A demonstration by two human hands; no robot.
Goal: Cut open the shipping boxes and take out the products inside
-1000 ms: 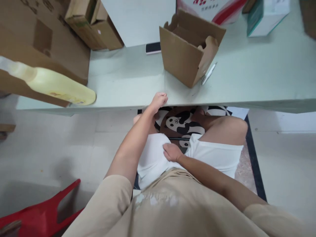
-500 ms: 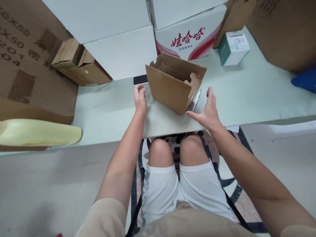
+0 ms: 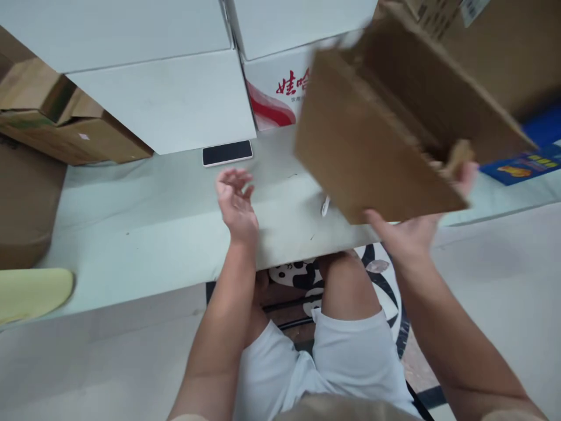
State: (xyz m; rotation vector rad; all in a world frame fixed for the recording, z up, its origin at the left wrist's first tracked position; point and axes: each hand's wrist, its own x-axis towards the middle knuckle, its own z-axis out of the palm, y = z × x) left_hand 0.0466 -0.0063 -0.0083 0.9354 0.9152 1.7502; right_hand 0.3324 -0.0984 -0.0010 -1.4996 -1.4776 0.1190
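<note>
An open brown cardboard box [image 3: 363, 140], blurred by motion, is lifted and tilted on the right side of the view. My right hand [image 3: 416, 228] grips its lower right corner, the thumb on the near face and the fingers round the side. My left hand [image 3: 236, 202] is in the air over the table, holding nothing, its fingers loosely curled and apart. Just beyond it lies a smartphone [image 3: 228, 153] with a dark screen. Partly behind the box, a small white object [image 3: 325, 206] rests on the table; its kind is unclear.
White cartons [image 3: 175, 99] and a red-marked white carton [image 3: 272, 111] line the back of the pale-covered table [image 3: 144, 234]. Brown boxes [image 3: 100, 137] stand at the left, above a pale yellow object [image 3: 35, 292]. A blue package [image 3: 526, 164] sits at the right.
My right hand has taken hold of the cardboard box and raised it off the table, up and to the right. My left hand is now apart from the box. The view has shifted right.
</note>
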